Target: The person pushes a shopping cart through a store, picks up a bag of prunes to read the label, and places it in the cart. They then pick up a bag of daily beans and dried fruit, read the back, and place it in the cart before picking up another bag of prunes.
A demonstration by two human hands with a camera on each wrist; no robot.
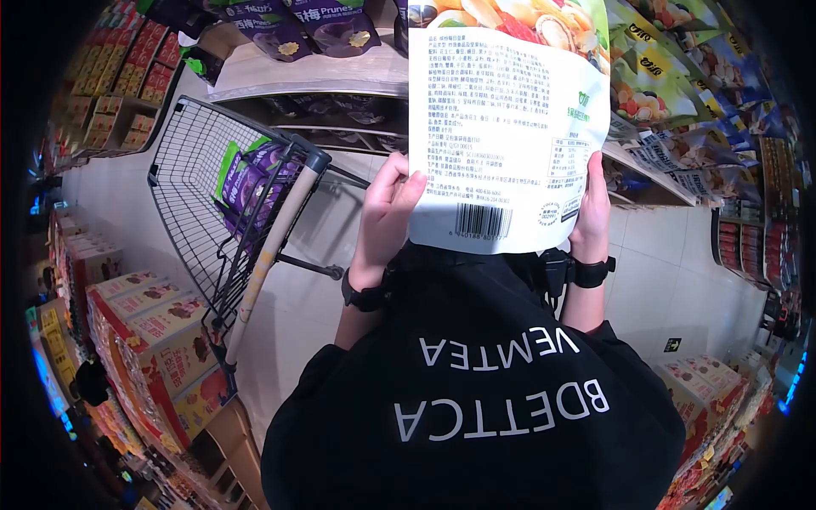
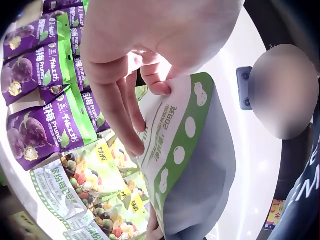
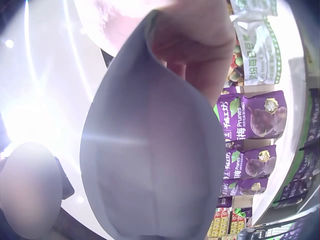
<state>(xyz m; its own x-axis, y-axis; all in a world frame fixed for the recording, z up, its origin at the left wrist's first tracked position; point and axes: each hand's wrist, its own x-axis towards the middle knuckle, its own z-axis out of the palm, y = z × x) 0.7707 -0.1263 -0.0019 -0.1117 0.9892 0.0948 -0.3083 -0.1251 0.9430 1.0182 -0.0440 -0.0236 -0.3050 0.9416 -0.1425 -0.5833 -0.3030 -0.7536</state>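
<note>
At the one o'clock of the wearer's view, the left hand [image 1: 387, 212] pinches one edge of a mixed-bean snack pouch [image 1: 484, 144], thumb on the printed back, fingers on the front panel. The right hand [image 1: 591, 212] pinches the opposite edge, thumb along it, fingers mostly hidden. To handle this well, I'd draw both edges gently apart so the film lies flat, thumbs off the fine print, tilting slightly against glare. The white film looks smooth and soft; its grey base [image 2: 210, 170] bows like a boat's hull. Farther out, toward ten, stands a wire-mesh shopping cart [image 1: 191, 170] with a rounded pale handle [image 1: 270, 255], a crinkled purple prune bag [image 1: 255, 183] inside. Near eleven, plump, glossy prune pouches [image 1: 344, 27] sit shelved; at eight, square-cornered cartons [image 1: 161, 327] are stacked.
</note>
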